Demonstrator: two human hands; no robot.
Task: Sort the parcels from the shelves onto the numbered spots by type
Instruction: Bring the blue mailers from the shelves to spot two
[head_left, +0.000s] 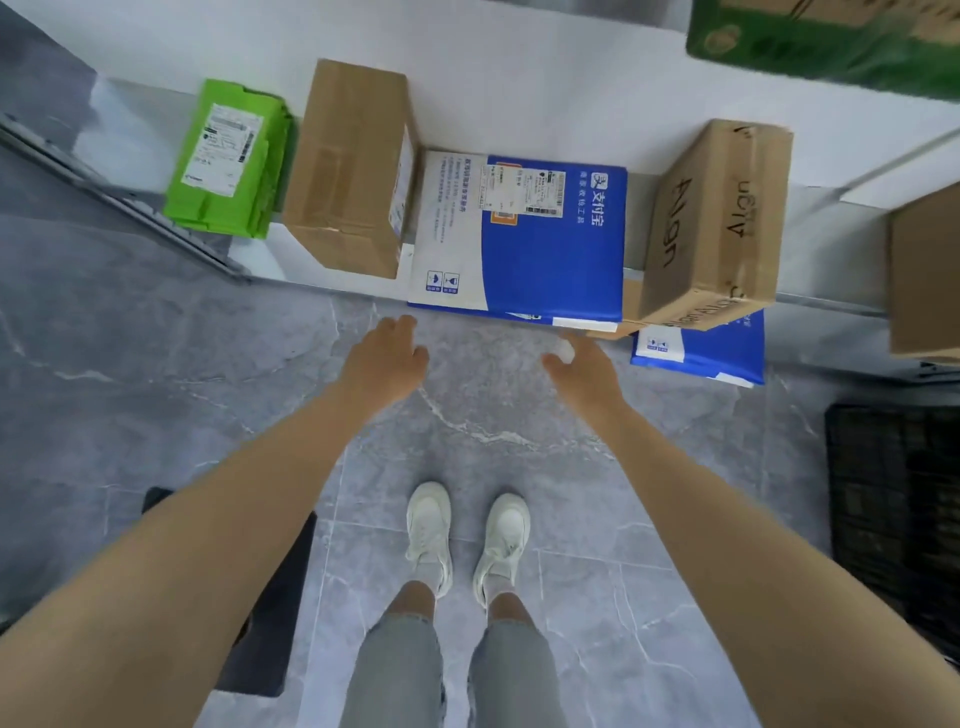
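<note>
L hand (387, 358) was released: fingers loosely spread, reaching fwd, gripping nothing. R hand (582, 366) was likewise free, fingers relaxed & pointing at the shelf. A small white blur sat at its fingertips, couldn't tell what. Both hands hung over the floor (156, 364), apart from each other, near the front edge of the blue-white parcel (540, 244) but not touching it.

That parcel lay flat on the white shelf (493, 104), label up, its front edge slightly past the shelf lip. Right against its L side stood a plain brown carton (353, 171). Further L was a stack of green mailers (228, 161) w/ a white label on top. On the parcel's R sat a brown carton marked "Align" (717, 223), tilted, partly over a second blue-white parcel (701, 353) that stuck out past the shelf edge. Another brown carton (924, 275) was cut off at the far R. A green box (831, 47), blurred, showed top R.

The floor was grey marble-look tile. White sneakers (428, 530) & light jeans showed btwn the forearms. A black crate (893, 509) sat on the floor to the R. A dark object (270, 597) lay on the L, partly behind the L forearm.
</note>
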